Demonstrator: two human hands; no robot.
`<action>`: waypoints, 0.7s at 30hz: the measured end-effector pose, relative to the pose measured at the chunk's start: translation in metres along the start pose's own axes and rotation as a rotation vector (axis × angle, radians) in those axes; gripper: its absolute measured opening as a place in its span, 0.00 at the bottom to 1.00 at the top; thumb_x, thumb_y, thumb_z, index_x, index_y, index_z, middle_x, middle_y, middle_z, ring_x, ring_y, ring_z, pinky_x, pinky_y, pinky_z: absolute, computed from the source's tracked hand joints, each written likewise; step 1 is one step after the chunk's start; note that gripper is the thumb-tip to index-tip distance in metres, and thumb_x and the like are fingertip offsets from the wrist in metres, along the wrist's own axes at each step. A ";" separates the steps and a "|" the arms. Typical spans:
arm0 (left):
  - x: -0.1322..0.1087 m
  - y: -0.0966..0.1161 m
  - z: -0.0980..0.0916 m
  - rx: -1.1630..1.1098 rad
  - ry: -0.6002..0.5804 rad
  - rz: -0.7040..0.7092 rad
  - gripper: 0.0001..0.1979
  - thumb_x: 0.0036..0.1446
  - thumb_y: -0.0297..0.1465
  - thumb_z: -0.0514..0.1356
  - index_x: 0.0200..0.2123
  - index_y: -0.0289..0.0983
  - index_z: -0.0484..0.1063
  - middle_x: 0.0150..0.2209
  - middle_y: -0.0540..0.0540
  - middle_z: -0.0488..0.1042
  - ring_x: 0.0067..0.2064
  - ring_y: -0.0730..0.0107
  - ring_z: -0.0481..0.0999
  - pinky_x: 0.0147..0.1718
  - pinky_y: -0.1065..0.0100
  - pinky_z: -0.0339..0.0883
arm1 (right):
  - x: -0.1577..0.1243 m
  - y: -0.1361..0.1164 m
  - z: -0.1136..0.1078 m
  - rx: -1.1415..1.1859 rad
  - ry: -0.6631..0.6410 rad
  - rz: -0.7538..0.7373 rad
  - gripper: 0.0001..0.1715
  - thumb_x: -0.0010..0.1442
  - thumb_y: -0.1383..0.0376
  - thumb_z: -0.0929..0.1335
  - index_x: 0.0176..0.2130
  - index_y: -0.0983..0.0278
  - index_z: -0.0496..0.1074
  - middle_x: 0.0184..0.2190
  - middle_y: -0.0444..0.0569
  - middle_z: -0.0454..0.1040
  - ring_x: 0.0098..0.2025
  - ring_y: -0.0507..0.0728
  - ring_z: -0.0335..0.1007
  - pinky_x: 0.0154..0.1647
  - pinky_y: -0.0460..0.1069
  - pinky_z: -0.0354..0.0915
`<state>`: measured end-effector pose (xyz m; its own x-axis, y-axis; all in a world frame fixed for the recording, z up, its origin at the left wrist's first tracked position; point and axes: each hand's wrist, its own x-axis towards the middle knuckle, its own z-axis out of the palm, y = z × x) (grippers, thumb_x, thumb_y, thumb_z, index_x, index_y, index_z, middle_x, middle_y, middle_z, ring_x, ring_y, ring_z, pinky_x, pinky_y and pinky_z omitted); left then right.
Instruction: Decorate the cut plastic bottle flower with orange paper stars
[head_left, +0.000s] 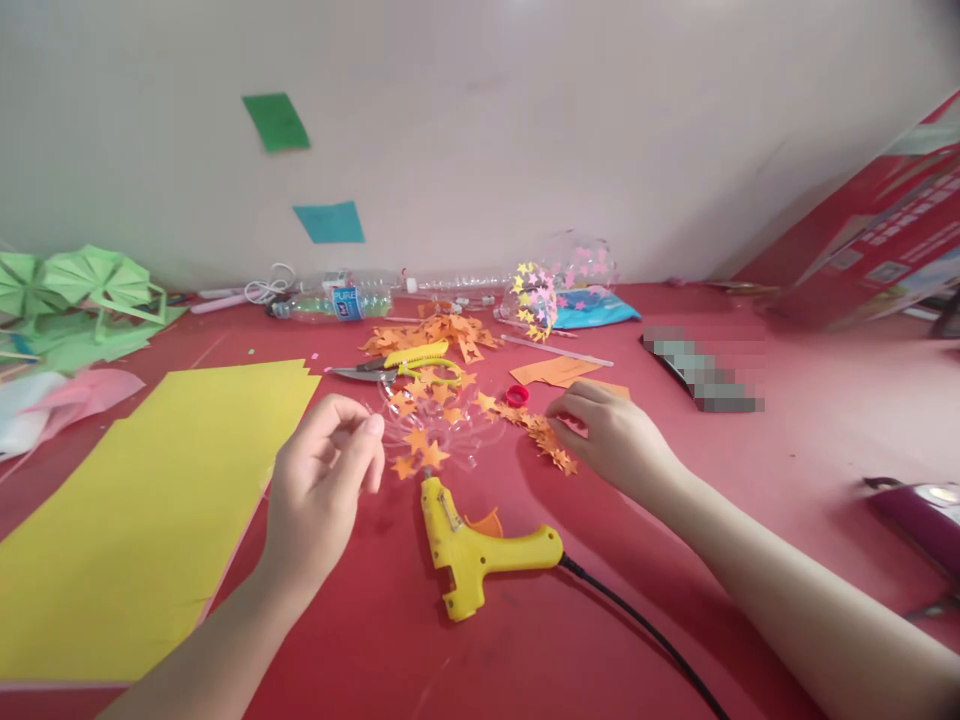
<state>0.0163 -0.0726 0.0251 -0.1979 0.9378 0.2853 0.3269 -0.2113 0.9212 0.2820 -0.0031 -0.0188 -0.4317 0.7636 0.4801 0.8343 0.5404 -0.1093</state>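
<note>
My left hand (322, 475) is closed, thumb pressed against the curled fingers at the edge of a clear plastic piece (469, 440) cut into petal-like strips. Orange paper stars (418, 440) are spread over that plastic. To the right, my right hand (611, 430) bends its fingers down at a heap of small orange stars (551, 445); whatever lies between the fingertips is hidden. A yellow hot glue gun (480, 555) lies between my forearms, its nozzle at the lowest stars and its black cord running toward me.
Yellow paper sheets (150, 500) cover the left side. Beyond the plastic lie scissors (367, 374), a yellow utility knife (416, 354), orange scraps (442, 335) and a red cap (517, 396). Bottles (375, 300) and a star-covered bottle piece (531, 300) line the wall. A blurred dark object (697, 375) lies right.
</note>
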 end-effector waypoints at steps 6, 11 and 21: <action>-0.008 0.003 0.004 0.042 -0.018 0.037 0.13 0.62 0.32 0.51 0.24 0.39 0.59 0.16 0.56 0.61 0.19 0.78 0.58 0.19 0.72 0.53 | -0.002 -0.006 0.009 -0.063 -0.109 -0.077 0.06 0.59 0.68 0.67 0.32 0.66 0.75 0.31 0.51 0.72 0.36 0.58 0.67 0.36 0.50 0.63; -0.006 0.004 0.003 0.021 0.030 0.024 0.11 0.63 0.32 0.52 0.27 0.40 0.60 0.17 0.56 0.62 0.19 0.77 0.58 0.19 0.72 0.53 | 0.002 -0.009 0.021 -0.130 -0.115 -0.048 0.09 0.60 0.66 0.67 0.34 0.68 0.75 0.33 0.55 0.72 0.38 0.60 0.64 0.38 0.52 0.60; 0.001 -0.006 -0.004 0.044 -0.029 0.099 0.16 0.65 0.34 0.50 0.23 0.40 0.57 0.15 0.56 0.62 0.18 0.78 0.60 0.20 0.72 0.56 | 0.003 -0.008 0.028 -0.159 -0.065 -0.092 0.15 0.63 0.69 0.61 0.27 0.66 0.72 0.28 0.53 0.70 0.34 0.59 0.60 0.35 0.51 0.55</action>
<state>0.0107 -0.0710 0.0206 -0.1358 0.9207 0.3659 0.3838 -0.2916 0.8762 0.2644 0.0045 -0.0414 -0.5252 0.7376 0.4244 0.8318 0.5501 0.0733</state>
